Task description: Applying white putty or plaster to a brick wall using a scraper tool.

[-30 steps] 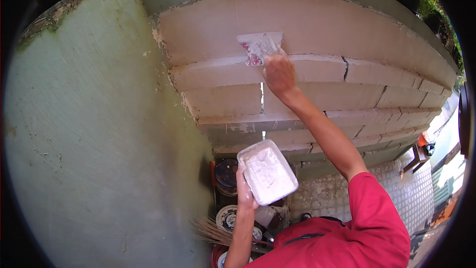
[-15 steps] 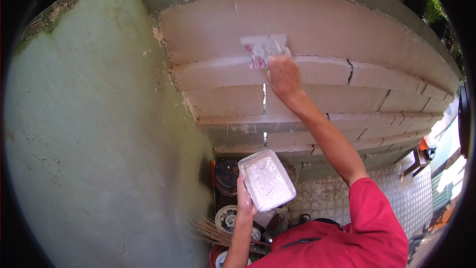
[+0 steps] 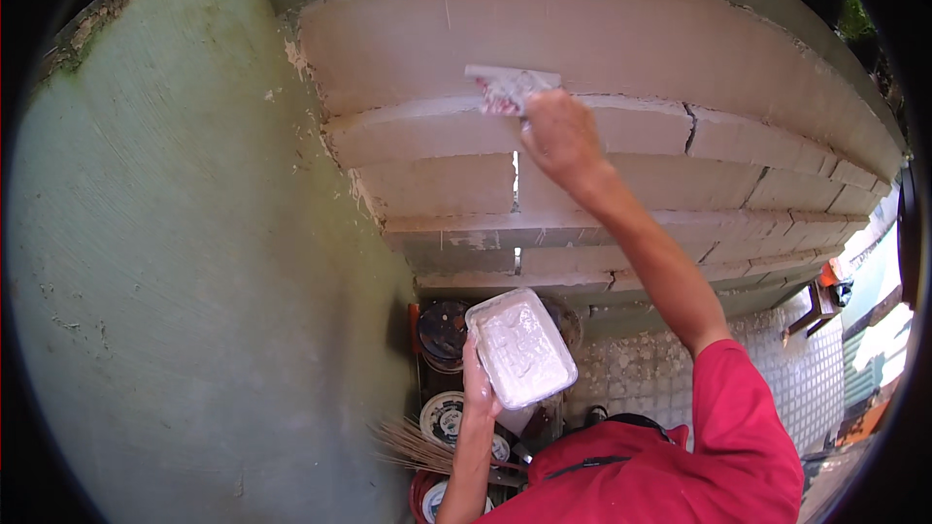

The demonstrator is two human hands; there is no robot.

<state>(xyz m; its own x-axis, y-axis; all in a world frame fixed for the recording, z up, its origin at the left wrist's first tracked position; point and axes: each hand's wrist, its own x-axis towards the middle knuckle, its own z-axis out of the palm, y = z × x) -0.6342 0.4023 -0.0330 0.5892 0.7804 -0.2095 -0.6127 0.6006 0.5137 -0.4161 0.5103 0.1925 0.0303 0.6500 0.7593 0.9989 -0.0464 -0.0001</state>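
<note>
Left hand (image 3: pixel 480 383), near: half curled, grasping the tub (image 3: pixel 542 390) by its left edge; pale paste (image 3: pixel 524 342) inside. Right hand (image 3: pixel 563 136), farther off and to the right: clenched on the scraper (image 3: pixel 511 84), its blade up at the block wall (image 3: pixel 670 53); from here I cannot tell how firmly it touches.

Surroundings: green wall (image 3: pixel 184 233) left; twigs (image 3: pixel 410 442) and buckets (image 3: pixel 443 415) near; cracked block wall far; tiled floor (image 3: pixel 718 383) right, stool (image 3: pixel 815 312) beyond.

Versus half a second ago: blade tilted, right end lower; tub grip unchanged.
</note>
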